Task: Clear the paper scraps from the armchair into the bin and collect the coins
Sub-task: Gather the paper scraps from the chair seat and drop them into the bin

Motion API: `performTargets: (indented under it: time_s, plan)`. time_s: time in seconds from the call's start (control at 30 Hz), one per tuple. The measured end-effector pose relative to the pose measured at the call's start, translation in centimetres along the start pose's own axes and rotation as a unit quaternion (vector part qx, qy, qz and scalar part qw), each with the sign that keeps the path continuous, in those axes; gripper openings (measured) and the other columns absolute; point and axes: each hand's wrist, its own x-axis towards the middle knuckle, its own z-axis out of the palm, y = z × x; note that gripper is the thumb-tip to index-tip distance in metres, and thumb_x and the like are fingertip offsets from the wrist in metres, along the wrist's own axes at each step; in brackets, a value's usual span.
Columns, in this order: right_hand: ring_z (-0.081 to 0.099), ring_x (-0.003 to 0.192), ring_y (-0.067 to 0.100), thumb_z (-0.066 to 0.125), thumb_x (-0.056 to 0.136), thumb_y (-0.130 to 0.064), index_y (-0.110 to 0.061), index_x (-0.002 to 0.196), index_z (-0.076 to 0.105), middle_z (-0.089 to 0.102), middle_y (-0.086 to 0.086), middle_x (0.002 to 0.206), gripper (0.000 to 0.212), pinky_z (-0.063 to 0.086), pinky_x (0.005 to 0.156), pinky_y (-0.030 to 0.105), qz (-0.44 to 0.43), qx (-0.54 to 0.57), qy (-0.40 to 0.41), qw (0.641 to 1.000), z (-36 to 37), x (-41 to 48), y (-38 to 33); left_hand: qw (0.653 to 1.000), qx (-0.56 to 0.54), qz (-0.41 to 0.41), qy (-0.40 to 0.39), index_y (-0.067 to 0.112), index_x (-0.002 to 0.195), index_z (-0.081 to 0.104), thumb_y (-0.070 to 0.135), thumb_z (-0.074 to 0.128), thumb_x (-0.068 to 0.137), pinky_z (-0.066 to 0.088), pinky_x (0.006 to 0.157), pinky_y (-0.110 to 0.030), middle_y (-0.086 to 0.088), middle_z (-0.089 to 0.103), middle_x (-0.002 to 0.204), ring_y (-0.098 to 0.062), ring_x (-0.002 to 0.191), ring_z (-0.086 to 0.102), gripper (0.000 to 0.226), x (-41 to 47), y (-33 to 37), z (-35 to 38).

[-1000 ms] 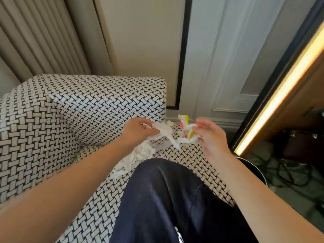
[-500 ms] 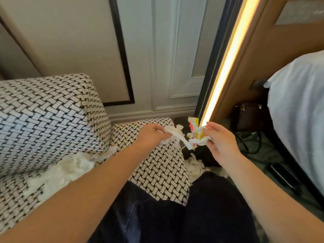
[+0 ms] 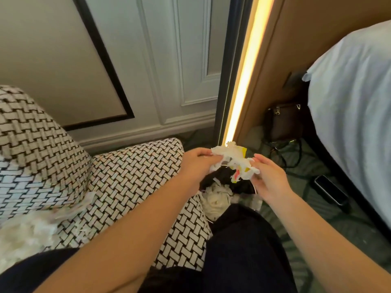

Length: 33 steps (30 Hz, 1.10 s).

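Both hands hold one bunch of white paper scraps (image 3: 231, 162) with yellow and red bits, right above the dark bin (image 3: 243, 187) beside the armchair. My left hand (image 3: 197, 164) grips the bunch's left end; my right hand (image 3: 267, 176) pinches its right end. White scraps lie inside the bin (image 3: 215, 197). More shredded paper (image 3: 27, 231) lies on the seat of the black-and-white woven armchair (image 3: 131, 176) at the lower left. No coins are visible.
My dark-trousered leg (image 3: 243, 250) stands between armchair and bin. A bed with white linen (image 3: 355, 115) fills the right. A brown handbag (image 3: 283, 121), cables and a dark flat device (image 3: 331, 192) lie on the floor near the lit wall strip (image 3: 245, 68).
Both hands carried the paper bunch rightward off the armchair to above the bin. The view swung right, bringing the bed and floor into sight.
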Motion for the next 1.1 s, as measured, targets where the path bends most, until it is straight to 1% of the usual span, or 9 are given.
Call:
performTargets:
  time_s: [0.13, 0.23, 0.37, 0.53, 0.73, 0.87, 0.97, 1.03, 1.1]
  plan:
    - [0.061, 0.107, 0.022, 0.059, 0.088, -0.001, -0.016, 0.100, 0.064, 0.063, 0.010, 0.115, 0.019, 0.050, 0.096, 0.038, 0.016, 0.002, 0.014, 1.000, -0.3, 1.4, 0.6, 1.000, 0.027, -0.012, 0.009, 0.023, 0.087, 0.060, 0.013, 0.075, 0.076, 0.049, 0.096, -0.042, -0.005, 0.061, 0.111, -0.022, 0.108, 0.058, 0.021, 1.2, -0.8, 0.5]
    - [0.062, 0.101, 0.019, 0.059, 0.087, 0.002, -0.009, 0.116, 0.061, 0.066, 0.010, 0.112, 0.031, 0.052, 0.087, 0.033, 0.051, 0.026, -0.037, 0.998, -0.4, 2.0, 1.3, 0.998, 0.058, -0.030, -0.011, 0.021, 0.098, 0.062, 0.012, 0.076, 0.074, 0.050, 0.094, -0.040, -0.005, 0.061, 0.114, -0.021, 0.107, 0.059, 0.029, 1.4, -1.6, 0.5]
    - [0.050, 0.124, 0.021, 0.055, 0.093, -0.017, -0.012, 0.132, 0.050, 0.055, 0.006, 0.133, 0.040, 0.039, 0.106, 0.040, 0.093, -0.030, -0.124, 0.987, -0.8, 2.1, 2.4, 0.994, 0.082, -0.059, -0.047, 0.019, 0.128, 0.052, 0.011, 0.073, 0.077, 0.045, 0.100, -0.041, -0.006, 0.056, 0.125, -0.021, 0.114, 0.053, 0.056, 1.3, -2.3, 0.6]
    - [0.026, 0.141, 0.019, 0.047, 0.097, -0.029, -0.018, 0.144, 0.036, 0.035, 0.003, 0.150, 0.049, 0.025, 0.115, 0.040, 0.114, -0.115, -0.160, 0.974, -1.6, 1.9, 3.2, 0.992, 0.084, -0.052, -0.079, 0.022, 0.134, 0.048, 0.002, 0.064, 0.083, 0.044, 0.094, -0.032, -0.006, 0.053, 0.131, -0.017, 0.117, 0.050, 0.057, 0.7, -2.2, 0.6]
    - [0.049, 0.122, 0.018, 0.052, 0.095, -0.026, -0.021, 0.131, 0.050, 0.054, 0.002, 0.133, 0.036, 0.041, 0.098, 0.033, 0.047, -0.249, -0.148, 0.956, -1.2, 0.7, 3.4, 0.992, 0.105, -0.011, -0.072, 0.023, 0.125, 0.056, 0.005, 0.058, 0.087, 0.044, 0.096, -0.032, -0.001, 0.059, 0.123, -0.014, 0.115, 0.053, 0.042, 0.3, -1.6, 0.1]
    - [0.050, 0.118, 0.014, 0.060, 0.089, -0.029, -0.027, 0.132, 0.049, 0.053, -0.001, 0.132, 0.045, 0.042, 0.098, 0.032, -0.041, -0.395, -0.205, 0.894, 1.4, -1.8, 4.1, 0.994, 0.104, 0.006, -0.034, 0.021, 0.118, 0.061, 0.009, 0.055, 0.091, 0.047, 0.094, -0.033, -0.001, 0.062, 0.115, -0.015, 0.107, 0.058, 0.030, -0.3, -1.0, -1.2]
    - [0.039, 0.131, 0.017, 0.062, 0.086, -0.042, -0.032, 0.143, 0.032, 0.042, -0.003, 0.144, 0.066, 0.032, 0.102, 0.030, -0.086, -0.520, -0.285, 0.801, 3.7, -3.6, 5.8, 0.995, 0.098, 0.014, -0.008, 0.019, 0.114, 0.062, 0.010, 0.053, 0.092, 0.049, 0.079, -0.025, -0.001, 0.064, 0.111, -0.014, 0.100, 0.061, 0.025, -0.9, -0.6, -2.6]
    - [0.042, 0.129, 0.018, 0.062, 0.085, -0.045, -0.028, 0.143, 0.032, 0.045, 0.000, 0.142, 0.069, 0.034, 0.100, 0.029, -0.150, -0.576, -0.280, 0.753, 5.0, -4.8, 7.5, 0.995, 0.094, 0.013, 0.008, 0.017, 0.114, 0.063, 0.008, 0.053, 0.092, 0.049, 0.069, -0.020, -0.002, 0.063, 0.112, -0.016, 0.100, 0.061, 0.025, -1.5, -0.5, -3.6]
    - [0.048, 0.123, 0.017, 0.062, 0.086, -0.041, -0.024, 0.138, 0.040, 0.052, 0.001, 0.134, 0.059, 0.038, 0.098, 0.028, -0.229, -0.592, -0.220, 0.740, 5.3, -5.3, 9.3, 0.995, 0.098, 0.011, 0.018, 0.016, 0.112, 0.064, 0.008, 0.055, 0.091, 0.050, 0.069, -0.021, -0.002, 0.063, 0.112, -0.016, 0.099, 0.062, 0.024, -2.0, -0.6, -4.3]
